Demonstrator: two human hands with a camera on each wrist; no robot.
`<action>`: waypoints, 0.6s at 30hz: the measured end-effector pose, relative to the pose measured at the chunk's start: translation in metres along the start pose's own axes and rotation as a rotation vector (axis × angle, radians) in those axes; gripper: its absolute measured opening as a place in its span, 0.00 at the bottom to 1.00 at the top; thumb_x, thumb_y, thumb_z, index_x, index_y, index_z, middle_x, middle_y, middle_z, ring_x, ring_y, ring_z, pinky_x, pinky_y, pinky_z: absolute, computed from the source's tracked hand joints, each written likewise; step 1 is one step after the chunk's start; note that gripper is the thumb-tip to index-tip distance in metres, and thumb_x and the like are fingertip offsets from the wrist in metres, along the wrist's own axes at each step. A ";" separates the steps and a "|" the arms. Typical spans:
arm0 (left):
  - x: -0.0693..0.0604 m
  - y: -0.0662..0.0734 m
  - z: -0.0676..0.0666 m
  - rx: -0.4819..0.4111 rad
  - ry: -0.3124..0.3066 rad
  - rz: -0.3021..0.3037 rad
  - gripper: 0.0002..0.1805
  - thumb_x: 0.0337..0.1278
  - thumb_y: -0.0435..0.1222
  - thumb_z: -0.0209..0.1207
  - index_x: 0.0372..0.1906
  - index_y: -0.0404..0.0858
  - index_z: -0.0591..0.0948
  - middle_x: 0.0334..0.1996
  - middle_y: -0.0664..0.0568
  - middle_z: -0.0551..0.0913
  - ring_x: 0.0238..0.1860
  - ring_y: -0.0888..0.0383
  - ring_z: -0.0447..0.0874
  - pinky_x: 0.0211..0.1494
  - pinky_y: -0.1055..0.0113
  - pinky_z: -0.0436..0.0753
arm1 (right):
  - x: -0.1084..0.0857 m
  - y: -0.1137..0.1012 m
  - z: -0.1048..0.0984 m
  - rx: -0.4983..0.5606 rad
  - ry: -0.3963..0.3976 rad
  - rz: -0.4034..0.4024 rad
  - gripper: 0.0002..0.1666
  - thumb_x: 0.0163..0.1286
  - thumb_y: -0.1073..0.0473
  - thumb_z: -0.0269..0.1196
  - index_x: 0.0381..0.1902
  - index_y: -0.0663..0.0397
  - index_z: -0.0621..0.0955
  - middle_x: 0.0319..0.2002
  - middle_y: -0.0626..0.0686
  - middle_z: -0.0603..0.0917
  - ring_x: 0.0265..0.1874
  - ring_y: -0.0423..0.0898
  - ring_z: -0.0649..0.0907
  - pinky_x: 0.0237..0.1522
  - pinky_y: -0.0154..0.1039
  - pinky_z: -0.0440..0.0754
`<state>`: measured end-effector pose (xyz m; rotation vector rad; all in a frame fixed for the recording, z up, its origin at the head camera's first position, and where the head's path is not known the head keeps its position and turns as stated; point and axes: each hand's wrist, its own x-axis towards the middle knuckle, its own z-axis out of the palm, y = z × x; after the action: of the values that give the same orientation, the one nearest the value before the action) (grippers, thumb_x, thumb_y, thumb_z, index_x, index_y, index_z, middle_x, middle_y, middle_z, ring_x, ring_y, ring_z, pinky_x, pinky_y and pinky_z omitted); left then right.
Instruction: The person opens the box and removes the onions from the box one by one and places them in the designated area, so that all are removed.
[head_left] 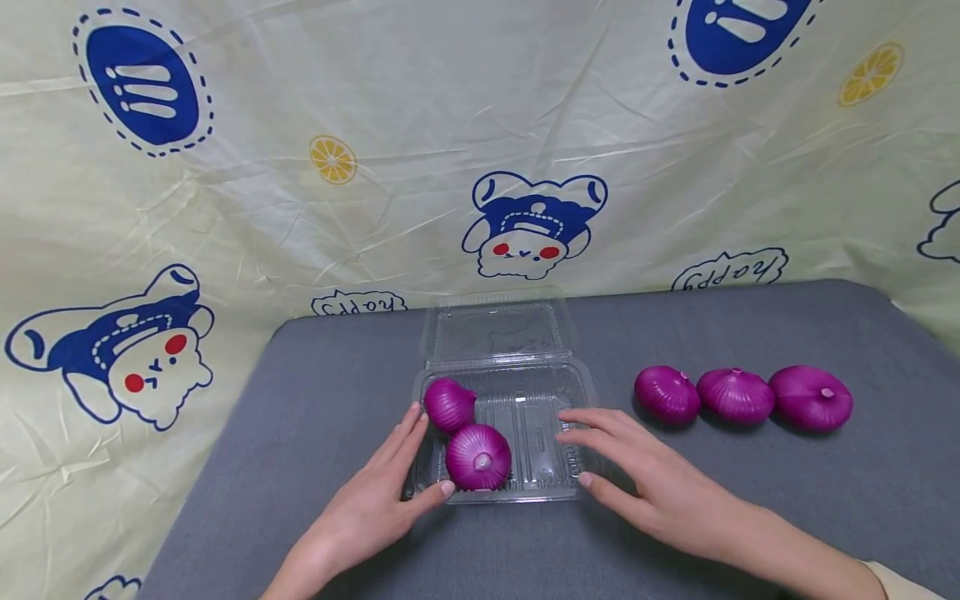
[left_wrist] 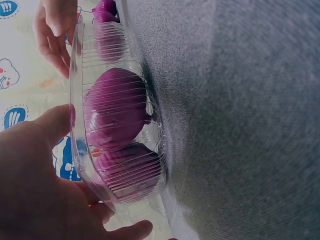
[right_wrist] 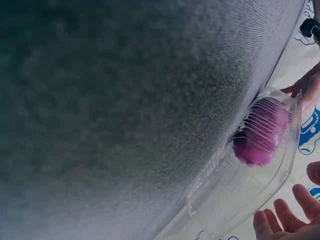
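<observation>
A clear plastic clamshell box lies on the table with its lid folded back. In its left half sit two purple onions, a back one and a front one. My left hand rests at the box's left side, fingers extended along the wall and thumb at the front left corner. Over the right rim, my right hand spreads its fingers and holds nothing. The left wrist view shows both onions through the ribbed wall; in the right wrist view, the right fingertips are near the rim.
Three more purple onions stand in a row to the right of the box: a left one, a middle one and a right one. Grey cloth covers the table. A printed curtain hangs behind its far edge.
</observation>
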<state>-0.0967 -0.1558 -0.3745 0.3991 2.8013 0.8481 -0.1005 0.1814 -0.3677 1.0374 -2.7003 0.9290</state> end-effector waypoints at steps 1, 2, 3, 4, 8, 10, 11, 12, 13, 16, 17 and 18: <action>0.000 0.000 0.000 -0.001 -0.001 -0.001 0.49 0.58 0.64 0.58 0.79 0.48 0.53 0.78 0.66 0.42 0.76 0.57 0.45 0.70 0.45 0.62 | 0.001 -0.001 0.001 0.005 -0.013 0.002 0.32 0.67 0.57 0.67 0.65 0.25 0.72 0.68 0.36 0.67 0.65 0.39 0.68 0.55 0.52 0.78; 0.000 0.000 0.000 -0.001 -0.002 0.000 0.49 0.58 0.64 0.58 0.79 0.48 0.53 0.78 0.65 0.42 0.76 0.57 0.45 0.70 0.45 0.61 | 0.003 -0.002 0.002 0.011 -0.027 0.002 0.32 0.67 0.56 0.67 0.65 0.25 0.72 0.68 0.35 0.67 0.65 0.38 0.67 0.56 0.52 0.78; 0.000 0.000 0.000 -0.002 -0.002 -0.001 0.50 0.58 0.64 0.58 0.79 0.48 0.53 0.78 0.66 0.42 0.76 0.57 0.46 0.70 0.45 0.62 | 0.004 -0.003 0.002 0.018 -0.040 -0.001 0.32 0.67 0.56 0.67 0.65 0.24 0.72 0.68 0.35 0.67 0.66 0.38 0.67 0.56 0.51 0.78; 0.000 0.000 0.000 -0.003 -0.002 0.000 0.50 0.58 0.64 0.58 0.79 0.48 0.53 0.78 0.66 0.42 0.76 0.57 0.46 0.70 0.45 0.61 | 0.005 -0.003 0.003 0.021 -0.055 -0.005 0.32 0.68 0.55 0.66 0.66 0.24 0.71 0.69 0.35 0.66 0.66 0.38 0.67 0.56 0.51 0.78; 0.000 -0.001 0.000 -0.004 -0.002 -0.003 0.50 0.58 0.64 0.58 0.79 0.48 0.53 0.78 0.66 0.41 0.76 0.58 0.45 0.70 0.46 0.61 | 0.011 -0.005 0.005 0.053 -0.124 -0.013 0.32 0.70 0.52 0.64 0.68 0.23 0.69 0.69 0.34 0.66 0.66 0.38 0.67 0.57 0.52 0.76; 0.000 -0.001 0.000 -0.003 -0.003 -0.005 0.50 0.58 0.64 0.57 0.79 0.48 0.53 0.78 0.66 0.41 0.76 0.58 0.45 0.70 0.46 0.61 | 0.013 -0.006 0.006 0.075 -0.167 -0.004 0.32 0.71 0.51 0.63 0.68 0.21 0.67 0.69 0.34 0.66 0.66 0.38 0.67 0.58 0.53 0.76; 0.000 -0.001 0.001 -0.002 -0.004 -0.006 0.50 0.58 0.64 0.57 0.79 0.48 0.53 0.78 0.66 0.41 0.76 0.58 0.45 0.70 0.46 0.62 | 0.015 -0.006 0.007 0.089 -0.189 0.004 0.31 0.72 0.50 0.62 0.69 0.20 0.66 0.69 0.34 0.66 0.67 0.38 0.67 0.59 0.53 0.75; 0.000 -0.001 0.001 -0.002 -0.004 -0.006 0.50 0.58 0.64 0.57 0.79 0.48 0.53 0.78 0.66 0.41 0.76 0.57 0.46 0.70 0.46 0.62 | 0.016 -0.006 0.007 0.102 -0.210 0.008 0.31 0.72 0.49 0.62 0.69 0.20 0.66 0.69 0.34 0.66 0.67 0.38 0.67 0.59 0.53 0.75; 0.001 0.000 0.001 -0.002 -0.004 -0.006 0.50 0.58 0.65 0.57 0.79 0.48 0.53 0.78 0.65 0.42 0.76 0.57 0.46 0.69 0.45 0.62 | 0.018 -0.006 0.008 0.113 -0.228 0.010 0.32 0.72 0.49 0.61 0.69 0.20 0.65 0.69 0.34 0.66 0.67 0.38 0.67 0.59 0.53 0.74; 0.001 0.000 0.001 -0.001 -0.003 -0.006 0.50 0.58 0.65 0.57 0.79 0.48 0.53 0.78 0.65 0.42 0.76 0.57 0.47 0.69 0.45 0.63 | 0.022 -0.006 0.009 0.126 -0.261 0.005 0.32 0.72 0.47 0.61 0.71 0.21 0.65 0.70 0.36 0.66 0.68 0.39 0.66 0.60 0.53 0.74; 0.001 0.000 0.001 0.000 -0.003 -0.008 0.50 0.57 0.65 0.57 0.79 0.49 0.53 0.78 0.65 0.42 0.76 0.57 0.47 0.69 0.44 0.63 | 0.023 -0.006 0.010 0.130 -0.263 -0.002 0.32 0.72 0.47 0.61 0.71 0.23 0.65 0.70 0.36 0.66 0.68 0.39 0.66 0.60 0.53 0.74; 0.001 0.000 0.001 0.000 -0.004 -0.009 0.50 0.57 0.66 0.57 0.79 0.49 0.53 0.78 0.66 0.42 0.76 0.57 0.47 0.68 0.44 0.64 | 0.025 -0.005 0.011 0.130 -0.264 -0.012 0.32 0.72 0.47 0.61 0.71 0.25 0.66 0.70 0.36 0.66 0.68 0.39 0.66 0.60 0.53 0.74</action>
<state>-0.0972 -0.1550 -0.3750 0.3876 2.7977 0.8448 -0.1147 0.1581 -0.3664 1.2838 -2.8708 1.0456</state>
